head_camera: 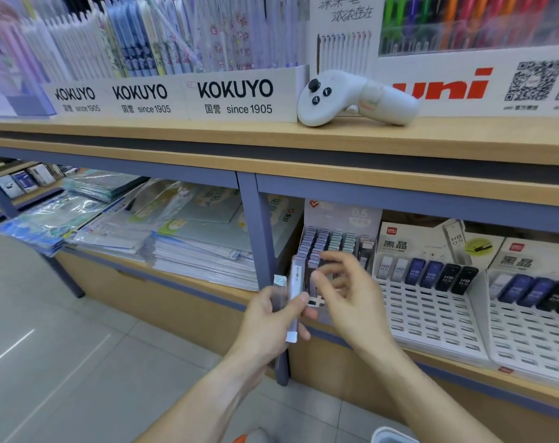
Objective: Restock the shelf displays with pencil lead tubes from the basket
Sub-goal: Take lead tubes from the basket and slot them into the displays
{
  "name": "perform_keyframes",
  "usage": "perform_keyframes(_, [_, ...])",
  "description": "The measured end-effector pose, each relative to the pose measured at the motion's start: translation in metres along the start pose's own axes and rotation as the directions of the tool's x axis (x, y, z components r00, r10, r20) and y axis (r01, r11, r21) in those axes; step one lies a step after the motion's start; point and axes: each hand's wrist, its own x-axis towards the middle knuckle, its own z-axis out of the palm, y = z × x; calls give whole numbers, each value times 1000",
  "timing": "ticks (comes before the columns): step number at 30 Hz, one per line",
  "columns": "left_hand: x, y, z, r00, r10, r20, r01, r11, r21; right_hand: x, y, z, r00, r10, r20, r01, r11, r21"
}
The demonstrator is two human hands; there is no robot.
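My left hand [271, 318] grips a small bunch of pale pencil lead tubes [295, 292], held upright in front of the lower shelf. My right hand [345, 289] hovers just right of the bunch, fingers loosely bent, thumb and fingertips close to the tubes; it is blurred and I cannot tell whether it touches one. Behind the hands stands a grey display [335, 241] packed with rows of lead tubes. To its right, a white slotted display [431, 311] holds a back row of white, blue and black tubes [428, 273]. The basket is out of view.
A second white slotted display [533, 327] sits at the far right. A white game-style controller [351, 97] lies on the upper wooden shelf [207, 132]. Stacks of plastic-wrapped notebooks [182, 238] fill the left compartment, behind a blue-grey upright post [259, 238]. Tiled floor lies below left.
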Motion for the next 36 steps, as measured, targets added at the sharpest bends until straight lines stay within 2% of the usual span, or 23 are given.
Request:
perform_keyframes(2, [-6,6,2,995,20,96,-19,1000,-10,-5,-13,-12,972,208,108,-230,934,274])
perform_keyframes(3, [-8,7,4,990,21,139,-21,1000,4,-7,-17,-19,957,241,164,-284,898,336])
perform_keyframes(6, [-12,8,10,981,-18,191,14,1000,22,-12,-22,-37,959,228,166,-274,894,354])
perform_keyframes(10, [-8,12,13,991,-24,129,37,994,-102,-24,-17,-59,966,249,70,-254,863,436])
perform_keyframes(13, [-4,13,14,996,-33,79,52,969,-241,-37,-12,-66,955,293,38,-266,796,544])
perform_keyframes(16, [-6,13,21,995,-23,98,56,937,-344,-45,-5,-62,929,369,-12,-268,697,666])
perform_keyframes(19, [-7,14,29,998,-39,44,54,919,-390,-54,0,-50,922,384,44,-291,616,732])
perform_keyframes(20, [-7,14,30,999,-43,29,50,921,-385,-58,-1,-47,924,375,74,-312,626,715])
perform_keyframes(22, [-7,14,30,999,-29,23,35,936,-349,-61,-2,-48,928,353,118,-350,721,598])
perform_keyframes(24, [-7,13,28,999,-5,31,14,957,-289,-54,-5,-56,937,334,104,-339,794,505])
perform_keyframes(27, [-7,9,29,998,7,60,5,981,-194,-35,-12,-68,971,238,21,-227,890,395])
perform_keyframes(31, [-5,5,32,996,32,80,-22,993,-118,-16,-20,-71,995,85,60,-96,969,230])
perform_keyframes(34, [-3,5,33,998,52,37,-47,991,-123,-7,-17,-70,997,19,75,-26,995,99])
perform_keyframes(36, [-3,4,34,999,50,-19,-52,992,-119,-1,-13,-67,1000,-22,-6,22,999,34])
